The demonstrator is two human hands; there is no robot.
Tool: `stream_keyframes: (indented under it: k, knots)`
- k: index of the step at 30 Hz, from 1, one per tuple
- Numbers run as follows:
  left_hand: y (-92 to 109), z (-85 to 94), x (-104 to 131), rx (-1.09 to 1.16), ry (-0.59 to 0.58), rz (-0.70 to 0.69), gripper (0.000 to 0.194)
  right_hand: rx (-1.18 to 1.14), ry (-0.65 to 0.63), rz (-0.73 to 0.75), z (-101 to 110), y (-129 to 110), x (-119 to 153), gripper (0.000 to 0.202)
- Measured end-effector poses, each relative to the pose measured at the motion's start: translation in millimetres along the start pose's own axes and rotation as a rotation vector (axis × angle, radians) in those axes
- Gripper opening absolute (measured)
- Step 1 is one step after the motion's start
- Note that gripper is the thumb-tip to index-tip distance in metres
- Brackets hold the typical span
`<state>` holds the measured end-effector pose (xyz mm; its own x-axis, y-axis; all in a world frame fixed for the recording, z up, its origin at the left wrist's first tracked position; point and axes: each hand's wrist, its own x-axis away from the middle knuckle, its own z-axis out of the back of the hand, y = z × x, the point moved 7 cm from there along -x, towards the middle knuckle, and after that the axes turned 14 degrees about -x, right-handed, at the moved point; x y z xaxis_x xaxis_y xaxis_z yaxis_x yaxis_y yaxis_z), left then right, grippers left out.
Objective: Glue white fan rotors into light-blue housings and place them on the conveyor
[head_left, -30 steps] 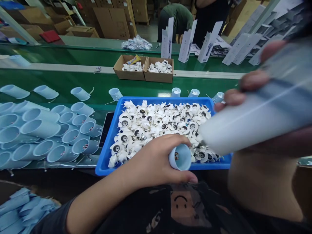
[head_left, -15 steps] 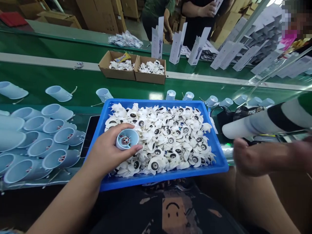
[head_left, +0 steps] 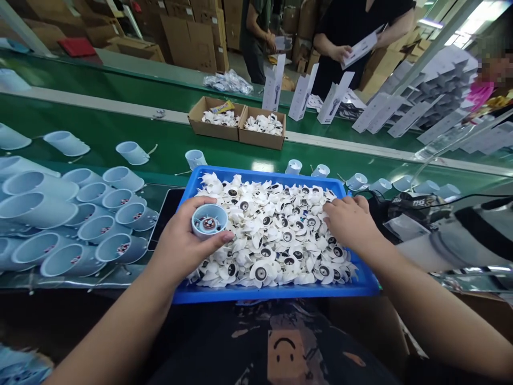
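A light-blue cylinder (head_left: 209,220), its open end up and a motor with copper-coloured parts showing inside, is held by my left hand (head_left: 182,240) over the left part of a blue tray (head_left: 276,293). White fan blades (head_left: 276,235) with dark round hubs fill the tray in a loose heap. At the tray's right side my right hand (head_left: 348,222) reaches down into the heap, its fingers bent together among the blades. Whatever its fingertips hold, if anything, is hidden.
Many light-blue cylinders (head_left: 92,230) lie at the left; more stand along the green belt (head_left: 168,139). Behind the tray are two cardboard boxes (head_left: 262,140) of blades and upright white cartons (head_left: 272,88). A blurred white tube (head_left: 433,243) lies right. Two people stand across.
My right hand has moved left from beside the tray onto the blades. My left hand still holds the cylinder. The view has shifted, and a person opposite now holds a white carton lower.
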<state>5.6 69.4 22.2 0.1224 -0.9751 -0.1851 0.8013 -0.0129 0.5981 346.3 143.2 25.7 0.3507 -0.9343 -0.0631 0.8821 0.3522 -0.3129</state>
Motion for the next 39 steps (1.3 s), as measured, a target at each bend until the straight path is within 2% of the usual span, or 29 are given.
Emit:
stream_keyframes:
  k: [4,6,9,10,12,15,19,22,24,27,29,30,33,36,39]
  knots:
    - [20,-3.8,10,0.03,-0.066,-0.105,0.062,-0.469,-0.059,0.026,1,-23,13,0.033]
    - [31,-10.4,15,0.039,-0.152,-0.16,0.058,-0.949,-0.129,0.01,-8,-38,26,0.035]
    - [47,-19.4,19,0.033,-0.262,-0.214,0.058,-1.78,-0.257,-0.156,-31,-56,41,0.037]
    - [52,-21.3,19,0.027,-0.281,-0.235,0.06,-1.965,-0.294,-0.218,-38,-61,45,0.039]
    - [63,-23.7,19,0.015,-0.295,-0.298,0.062,-2.114,-0.333,-0.288,-46,-68,49,0.04]
    - [78,-26.9,21,-0.015,-0.301,-0.397,0.064,-2.153,-0.339,-0.311,-49,-73,49,0.038]
    - [91,-32.1,24,-0.053,-0.321,-0.449,0.064,-2.103,-0.351,-0.307,-50,-75,45,0.036]
    - [98,-35.3,25,-0.084,-0.332,-0.469,0.064,-1.968,-0.306,-0.175,-43,-78,40,0.028]
    - [105,-36.2,24,-0.107,-0.32,-0.502,0.062,-1.704,-0.208,-0.015,-29,-80,37,0.023]
    - [115,-38.3,24,-0.164,-0.301,-0.563,0.059,-1.112,-0.054,0.226,-6,-92,39,0.022]
    - [121,-39.2,24,-0.21,-0.271,-0.597,0.057,-0.848,0.021,0.306,1,-99,43,0.019]
    - [124,-39.2,25,-0.228,-0.248,-0.612,0.056,-0.797,0.05,0.325,3,-102,44,0.018]
    - [131,-39.6,30,-0.245,-0.208,-0.664,0.054,-0.858,0.088,0.325,0,-103,46,0.016]
    - [136,-36.9,36,-0.251,-0.227,-0.721,0.054,-0.978,0.084,0.291,-4,-97,50,0.016]
    - [145,-26.3,26,-0.266,-0.25,-0.809,0.057,-1.032,0.143,0.337,7,-90,60,0.02]
